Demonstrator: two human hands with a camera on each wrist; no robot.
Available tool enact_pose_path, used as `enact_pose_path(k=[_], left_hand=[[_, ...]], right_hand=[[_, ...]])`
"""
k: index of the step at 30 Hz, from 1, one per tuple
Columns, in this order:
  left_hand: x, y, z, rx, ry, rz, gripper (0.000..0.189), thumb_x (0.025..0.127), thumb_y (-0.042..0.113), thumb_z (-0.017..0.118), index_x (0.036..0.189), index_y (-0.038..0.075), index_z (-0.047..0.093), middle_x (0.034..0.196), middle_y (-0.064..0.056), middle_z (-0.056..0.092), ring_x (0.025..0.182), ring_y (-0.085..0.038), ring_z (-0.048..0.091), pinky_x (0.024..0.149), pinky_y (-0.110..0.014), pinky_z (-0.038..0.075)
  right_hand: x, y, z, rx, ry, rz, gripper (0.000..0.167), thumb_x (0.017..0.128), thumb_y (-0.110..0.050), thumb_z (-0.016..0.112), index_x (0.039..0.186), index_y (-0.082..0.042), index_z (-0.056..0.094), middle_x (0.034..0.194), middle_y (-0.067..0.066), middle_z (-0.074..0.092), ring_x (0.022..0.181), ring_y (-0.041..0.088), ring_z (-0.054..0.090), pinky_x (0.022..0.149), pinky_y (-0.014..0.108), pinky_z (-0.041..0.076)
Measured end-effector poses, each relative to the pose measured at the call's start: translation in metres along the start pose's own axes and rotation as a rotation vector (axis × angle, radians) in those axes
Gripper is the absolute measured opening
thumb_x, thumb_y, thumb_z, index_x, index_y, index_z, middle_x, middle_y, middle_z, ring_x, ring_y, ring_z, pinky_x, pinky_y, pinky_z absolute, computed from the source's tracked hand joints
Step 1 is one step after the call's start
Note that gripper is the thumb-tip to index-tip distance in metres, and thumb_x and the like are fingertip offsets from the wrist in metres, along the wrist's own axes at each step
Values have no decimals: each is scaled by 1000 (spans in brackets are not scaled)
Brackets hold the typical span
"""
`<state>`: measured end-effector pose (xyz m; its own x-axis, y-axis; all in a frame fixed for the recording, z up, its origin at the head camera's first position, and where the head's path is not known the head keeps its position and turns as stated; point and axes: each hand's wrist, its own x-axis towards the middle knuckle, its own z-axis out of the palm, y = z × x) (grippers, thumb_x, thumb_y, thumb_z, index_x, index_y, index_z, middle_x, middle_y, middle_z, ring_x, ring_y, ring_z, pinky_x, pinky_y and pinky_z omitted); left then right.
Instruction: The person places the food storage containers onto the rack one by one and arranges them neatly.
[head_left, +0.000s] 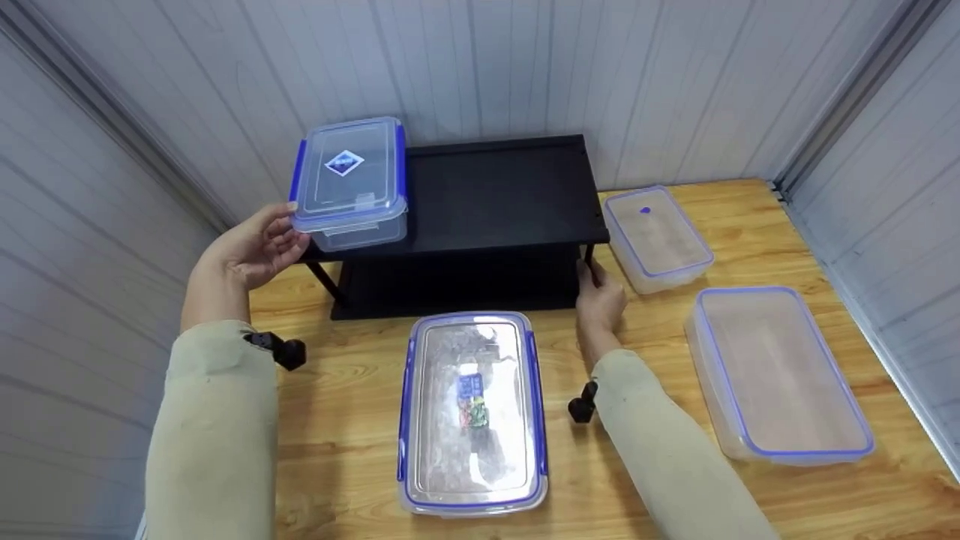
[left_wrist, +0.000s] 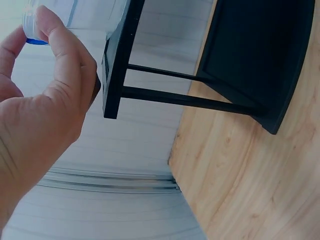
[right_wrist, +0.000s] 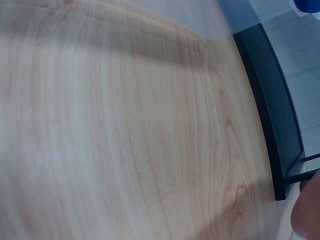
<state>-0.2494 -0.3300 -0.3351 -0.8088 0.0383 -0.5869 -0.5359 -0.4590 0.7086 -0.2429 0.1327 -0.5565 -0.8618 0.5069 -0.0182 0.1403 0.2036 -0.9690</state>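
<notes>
On the left end of a black two-tier rack's top shelf (head_left: pixel 502 195) sits a clear food container with a blue-clipped lid (head_left: pixel 367 176) and a diamond-shaped sticker. My left hand (head_left: pixel 259 247) pinches its near left corner, one fingertip on the lid's edge and the others curled below. The left wrist view shows that hand (left_wrist: pixel 55 85) at the container's corner (left_wrist: pixel 90 15), just beyond the rack's edge. Low at the rack's right front post (head_left: pixel 589 255), my right hand (head_left: pixel 600 300) grips it. Only a bit of that hand (right_wrist: pixel 307 210) enters the right wrist view.
A larger clear container with a blue-clipped lid (head_left: pixel 472 412) lies in front of the rack on the wooden table (head_left: pixel 337 450). To the right are a small container (head_left: pixel 660 232) and a bigger one (head_left: pixel 784 375), both with blue rims. White panel walls (head_left: pixel 480 67) enclose the table.
</notes>
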Motion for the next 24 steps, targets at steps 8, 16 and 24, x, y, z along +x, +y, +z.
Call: enact_pose_path(k=[8,16,24], left_hand=[[0,1,-1,3,23,36,22,93,13,87,107,7,70,96,-6,74,86,-15,70,85,-24,64],[-2,0,0,-13,47,44,24,93,15,86,110,9,70,98,-6,74,91,-16,71,88,-27,64],[-17,-2,-9,205,41,94,50,95,30,84,130,8,57,109,-4,68,99,-17,72,96,-31,63]], right_hand=[[3,0,1,37,-10,1,35,107,-34,69,137,-17,75,136,8,72,131,31,65,116,43,50],[2,0,1,40,-4,-12,35,107,-33,70,136,-14,75,135,10,73,129,33,66,113,45,52],[3,-1,-1,-3,-16,-56,36,108,-33,67,136,-12,74,136,12,72,131,35,65,116,46,48]])
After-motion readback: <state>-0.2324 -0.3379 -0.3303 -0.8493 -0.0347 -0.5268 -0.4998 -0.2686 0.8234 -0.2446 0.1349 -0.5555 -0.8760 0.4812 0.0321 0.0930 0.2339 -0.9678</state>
